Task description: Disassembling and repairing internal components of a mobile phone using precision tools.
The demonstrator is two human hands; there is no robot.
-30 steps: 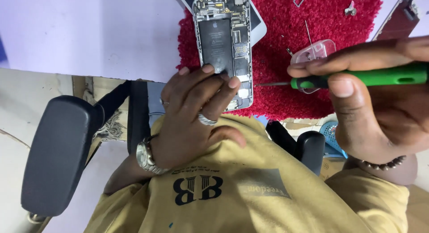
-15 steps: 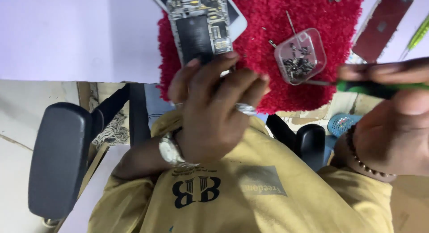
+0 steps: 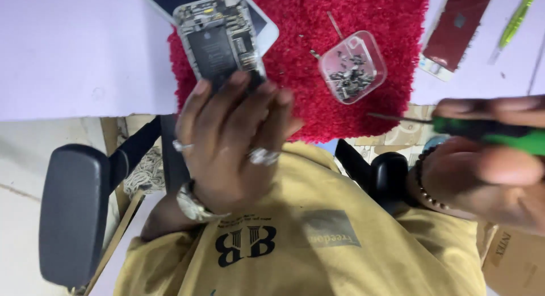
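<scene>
Right hand (image 3: 488, 165) has drawn the green-handled screwdriver (image 3: 488, 131) off the opened phone (image 3: 221, 43); left hand (image 3: 233, 143) now covers only its lower end.
</scene>
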